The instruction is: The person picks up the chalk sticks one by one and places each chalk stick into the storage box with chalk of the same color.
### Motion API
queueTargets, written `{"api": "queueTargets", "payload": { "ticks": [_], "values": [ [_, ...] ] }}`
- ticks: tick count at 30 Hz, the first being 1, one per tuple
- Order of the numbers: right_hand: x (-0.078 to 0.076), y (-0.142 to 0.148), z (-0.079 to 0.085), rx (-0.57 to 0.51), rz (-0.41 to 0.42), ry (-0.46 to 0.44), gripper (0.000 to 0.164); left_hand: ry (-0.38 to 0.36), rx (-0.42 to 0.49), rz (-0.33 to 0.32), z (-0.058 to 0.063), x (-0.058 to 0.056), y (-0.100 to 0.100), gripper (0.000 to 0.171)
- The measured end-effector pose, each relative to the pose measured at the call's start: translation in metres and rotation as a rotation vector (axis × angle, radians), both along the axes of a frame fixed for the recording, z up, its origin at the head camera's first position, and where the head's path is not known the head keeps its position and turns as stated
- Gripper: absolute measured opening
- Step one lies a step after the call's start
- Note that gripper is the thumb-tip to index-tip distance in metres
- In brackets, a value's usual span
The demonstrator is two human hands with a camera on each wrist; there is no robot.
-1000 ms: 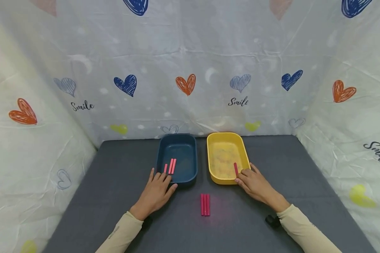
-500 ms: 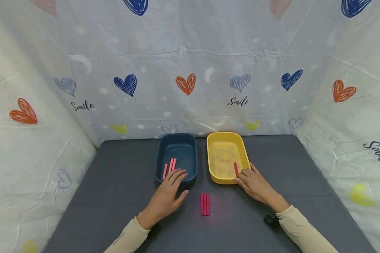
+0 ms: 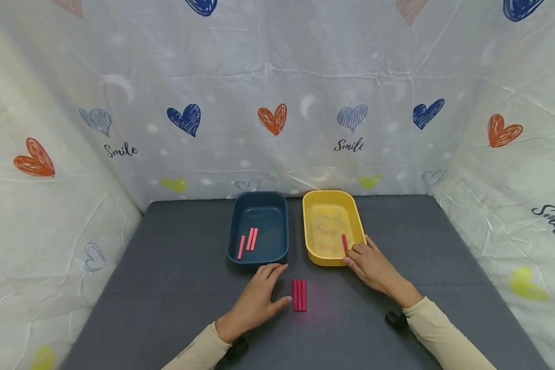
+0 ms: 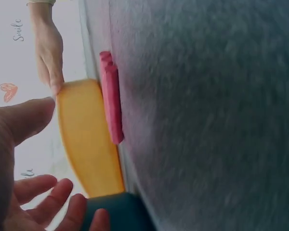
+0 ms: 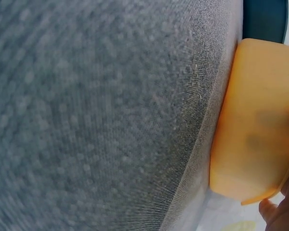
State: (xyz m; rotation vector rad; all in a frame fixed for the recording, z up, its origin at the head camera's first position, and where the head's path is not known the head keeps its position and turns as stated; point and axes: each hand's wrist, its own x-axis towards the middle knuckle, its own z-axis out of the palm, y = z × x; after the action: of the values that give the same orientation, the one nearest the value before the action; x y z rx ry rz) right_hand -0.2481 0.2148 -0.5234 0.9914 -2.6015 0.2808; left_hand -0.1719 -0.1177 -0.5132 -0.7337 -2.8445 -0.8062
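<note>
My left hand (image 3: 255, 303) is over the table just in front of the blue tray (image 3: 282, 246); its fingers are spread and hold nothing. Near its thumb, 3 dark pink chalk-like sticks (image 3: 299, 295) lie side by side, also seen in the left wrist view as pink sticks (image 4: 112, 98). Several light pink sticks (image 3: 252, 239) lie inside the blue tray. At the near right corner of the yellow tray (image 3: 307, 246), my right hand (image 3: 376, 267) curls over the rim, thumb and fingers meeting at the near end of a dark red stick (image 3: 344, 242). That end is hidden.
Both trays stand side by side at the back of the grey cloth-covered table (image 3: 185, 246). Behind it hangs a white curtain (image 3: 231, 123) printed with hearts. In the right wrist view, the yellow tray's side (image 5: 255, 120) stands close to the blue tray (image 5: 265, 21).
My left hand has withdrawn from the blue tray and moved right and nearer, towards the sticks on the table. The light pink sticks stay in the tray. My right hand has hardly moved.
</note>
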Motion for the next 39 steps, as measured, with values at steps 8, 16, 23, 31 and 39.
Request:
{"api": "queueTargets", "payload": {
  "ticks": [8,16,23,31,39],
  "values": [
    [0.001,0.000,0.000,-0.011,0.000,-0.019,0.015,-0.226,0.089,-0.031,-0.009,-0.002,0.006,0.079],
    [0.000,0.000,0.002,-0.011,-0.010,-0.047,0.015,-0.245,0.050,-0.046,-0.017,-0.012,0.007,0.081],
    [0.001,-0.001,0.003,-0.008,-0.011,-0.060,0.016,-0.278,-0.003,-0.057,-0.018,-0.015,0.008,0.083],
    [-0.001,-0.001,0.001,-0.016,-0.020,-0.072,0.017,-0.251,-0.083,-0.067,-0.016,-0.015,0.011,0.083],
    [0.000,-0.001,0.000,-0.022,-0.015,-0.075,0.016,-0.224,-0.115,-0.084,-0.016,-0.014,0.012,0.080]
  ]
}}
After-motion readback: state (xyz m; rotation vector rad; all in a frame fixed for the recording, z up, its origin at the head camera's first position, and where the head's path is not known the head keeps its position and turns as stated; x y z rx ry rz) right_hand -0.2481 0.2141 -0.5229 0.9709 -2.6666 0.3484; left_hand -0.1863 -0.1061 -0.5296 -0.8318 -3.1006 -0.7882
